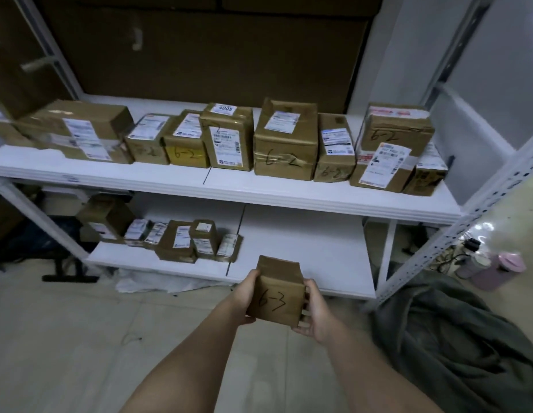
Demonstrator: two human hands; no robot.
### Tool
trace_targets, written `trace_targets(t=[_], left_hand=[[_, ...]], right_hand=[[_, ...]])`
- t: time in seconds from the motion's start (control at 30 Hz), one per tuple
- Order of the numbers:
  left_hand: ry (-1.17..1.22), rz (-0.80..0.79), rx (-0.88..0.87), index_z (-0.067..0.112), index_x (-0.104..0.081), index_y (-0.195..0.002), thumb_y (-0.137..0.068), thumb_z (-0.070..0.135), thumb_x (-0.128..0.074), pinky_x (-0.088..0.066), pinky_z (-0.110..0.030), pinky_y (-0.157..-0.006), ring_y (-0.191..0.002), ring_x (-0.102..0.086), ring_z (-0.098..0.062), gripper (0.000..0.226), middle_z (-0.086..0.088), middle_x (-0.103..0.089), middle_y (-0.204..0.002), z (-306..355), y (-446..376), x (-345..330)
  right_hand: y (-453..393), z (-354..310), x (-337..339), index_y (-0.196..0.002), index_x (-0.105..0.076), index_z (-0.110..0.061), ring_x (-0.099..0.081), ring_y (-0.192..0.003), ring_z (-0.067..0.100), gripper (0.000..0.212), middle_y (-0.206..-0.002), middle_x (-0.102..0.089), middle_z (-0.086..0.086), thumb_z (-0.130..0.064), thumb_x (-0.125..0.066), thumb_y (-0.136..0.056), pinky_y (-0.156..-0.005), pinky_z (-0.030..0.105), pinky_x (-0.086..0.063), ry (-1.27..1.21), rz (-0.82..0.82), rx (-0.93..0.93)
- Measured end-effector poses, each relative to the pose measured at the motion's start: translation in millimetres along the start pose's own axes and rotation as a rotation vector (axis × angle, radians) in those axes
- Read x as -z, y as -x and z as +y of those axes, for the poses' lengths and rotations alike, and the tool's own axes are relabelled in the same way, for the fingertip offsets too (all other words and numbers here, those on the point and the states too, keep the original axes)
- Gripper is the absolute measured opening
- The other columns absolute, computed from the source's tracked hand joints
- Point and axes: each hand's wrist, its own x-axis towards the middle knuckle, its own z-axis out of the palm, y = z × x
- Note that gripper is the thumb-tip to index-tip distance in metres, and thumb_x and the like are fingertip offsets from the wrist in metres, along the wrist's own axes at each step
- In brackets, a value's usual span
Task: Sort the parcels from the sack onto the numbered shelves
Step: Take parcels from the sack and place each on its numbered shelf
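Two bare forearms reach out low in front of me, and between them sits a small brown parcel (pixel 276 293) marked "6-3" in black pen. The left hand (pixel 246 296) grips its left side with fingers curled round it; the right hand (pixel 311 315) cups its right side and underside, fingertips showing beneath. The parcel is held in the air just before the front edge of the lower shelf (pixel 304 257), whose right half is bare. A cluster of small parcels (pixel 182 241) stands on its left half. The upper shelf (pixel 259 192) carries a row of boxes (pixel 284 141), several marked "6-2". A grey-green heap, probably the sack (pixel 456 338), lies on the floor to the right.
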Motion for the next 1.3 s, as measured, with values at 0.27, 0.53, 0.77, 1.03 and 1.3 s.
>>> trace_targets(t=[0.27, 0.53, 0.77, 1.03, 1.3], left_hand=[[0.026, 0.002, 0.023, 0.016, -0.045, -0.113, -0.095, 0.051, -0.044, -0.040, -0.043, -0.100, -0.105, -0.048, -0.028, 0.039, -0.007, -0.051, -0.107, 27, -62, 55], [-0.004, 0.060, 0.097, 0.017, -0.045, -0.132, -0.094, 0.054, -0.045, -0.039, -0.042, -0.097, -0.124, -0.045, -0.028, 0.052, -0.010, -0.050, -0.133, 37, -153, 81], [-0.059, 0.042, 0.082, 0.014, -0.045, -0.129, -0.100, 0.039, -0.040, -0.039, -0.034, -0.087, -0.109, -0.046, -0.024, 0.038, -0.006, -0.048, -0.118, 23, -264, 102], [-0.137, 0.049, -0.041, 0.014, -0.054, -0.126, -0.099, 0.024, -0.046, -0.038, -0.026, -0.064, -0.095, -0.051, -0.024, 0.029, -0.011, -0.056, -0.115, -10, -418, 111], [0.084, 0.074, -0.103, 0.008, -0.059, -0.123, -0.096, 0.011, -0.053, -0.040, -0.024, -0.057, -0.065, -0.059, -0.017, 0.027, -0.008, -0.063, -0.083, -40, -507, 111]], right_hand=[[-46, -11, -68, -0.099, -0.067, -0.017, -0.060, -0.099, 0.021, 0.043, -0.097, -0.067, 0.006, -0.054, -0.046, -0.090, -0.085, 0.033, -0.047, -0.076, 0.029, 0.003], [-129, -14, -100, -0.116, -0.055, -0.019, -0.054, -0.103, 0.020, 0.044, -0.096, -0.060, -0.002, -0.055, -0.043, -0.095, -0.090, 0.035, -0.040, 0.056, 0.045, -0.049], [-243, 7, -120, -0.119, -0.053, -0.016, -0.052, -0.111, 0.027, 0.038, -0.114, -0.057, 0.007, -0.047, -0.045, -0.097, -0.086, 0.034, -0.041, 0.106, 0.123, -0.062], [-391, 53, -138, -0.120, -0.052, -0.015, -0.054, -0.110, 0.026, 0.029, -0.125, -0.056, 0.010, -0.035, -0.049, -0.098, -0.076, 0.033, -0.045, -0.057, 0.213, -0.012], [-471, 71, -146, -0.120, -0.051, -0.024, -0.058, -0.091, 0.027, 0.021, -0.104, -0.055, 0.004, -0.028, -0.048, -0.099, -0.064, 0.030, -0.045, -0.058, 0.193, 0.019]])
